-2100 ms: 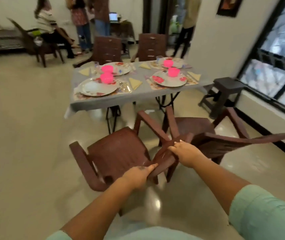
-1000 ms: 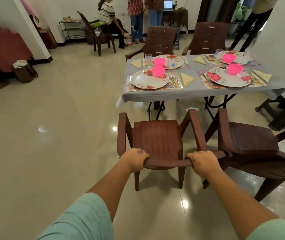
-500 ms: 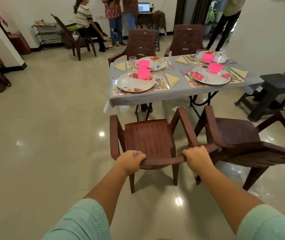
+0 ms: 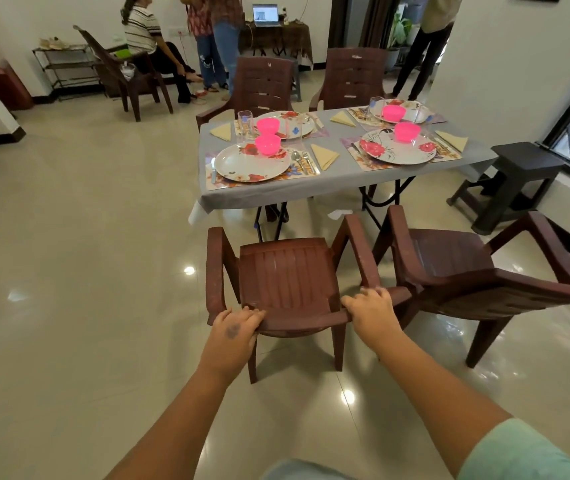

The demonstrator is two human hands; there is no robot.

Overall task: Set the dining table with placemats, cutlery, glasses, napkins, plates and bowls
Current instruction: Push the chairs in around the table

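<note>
Presently, item by item:

Left hand (image 4: 233, 325): fingers curled over the top rail of the near brown chair (image 4: 287, 278), at its left end.
Right hand (image 4: 370, 311): fingers likewise curled over the same rail, at its right end.
Near brown chair: upright on the floor, seat facing the dining table (image 4: 332, 188), just short of its near edge.
Second chair (image 4: 467, 271): just right of the first, turned at an angle.
Dining table: grey cloth, four settings laid. Near-left setting has a placemat (image 4: 263, 180), floral plate (image 4: 252, 162), pink bowl (image 4: 268, 144) on the plate's far side, cutlery (image 4: 302, 161) right of the plate, and a folded yellow napkin (image 4: 325, 155) right of that. A glass (image 4: 245, 123) stands farther back.
Far side: two more chairs (image 4: 264, 84) at the table.
Right: a dark stool (image 4: 515, 178) by the window.
</note>
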